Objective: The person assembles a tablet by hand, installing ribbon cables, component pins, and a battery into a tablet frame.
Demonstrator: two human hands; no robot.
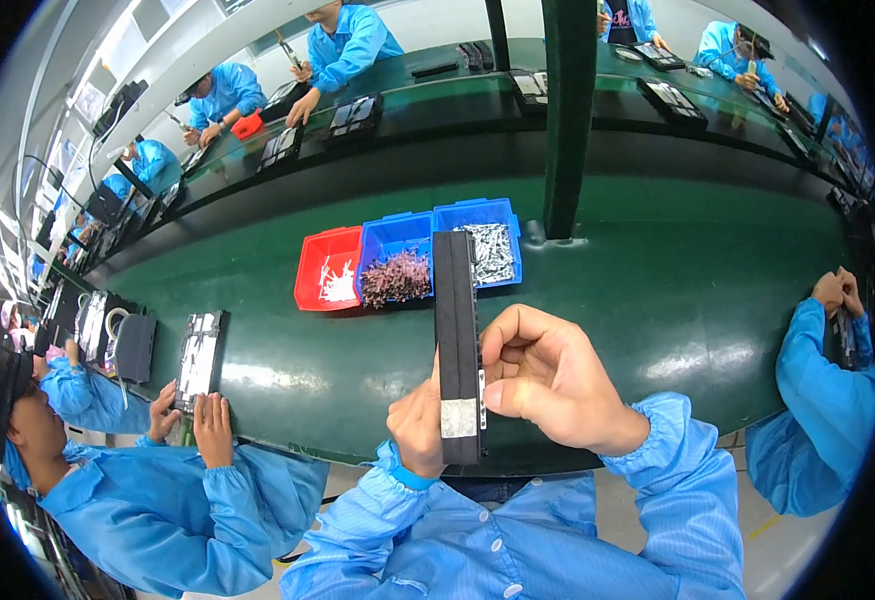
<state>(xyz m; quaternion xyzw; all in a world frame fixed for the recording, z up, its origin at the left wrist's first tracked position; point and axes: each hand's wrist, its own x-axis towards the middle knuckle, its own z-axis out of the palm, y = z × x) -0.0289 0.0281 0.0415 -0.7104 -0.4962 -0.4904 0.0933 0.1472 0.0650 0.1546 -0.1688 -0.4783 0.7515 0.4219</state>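
A long black rectangular unit (454, 330) stands on edge in front of me, its narrow side with a pale label patch turned up. My left hand (417, 425) grips it from the left near its lower end, the fingers partly hidden behind it. At the unit's right face, where small white parts show, my right hand (549, 380) is held with curled fingers. Its thumb and fingertips come together against that face; anything pinched between them is too small or hidden to name.
Beyond the unit sit a red bin (307, 285) of white sticks, a blue bin (395, 222) of brownish-pink small parts, and another blue bin (513, 262) of silvery pieces. A green post (567, 120) rises behind them. Co-workers flank me; the left one handles another unit (200, 355).
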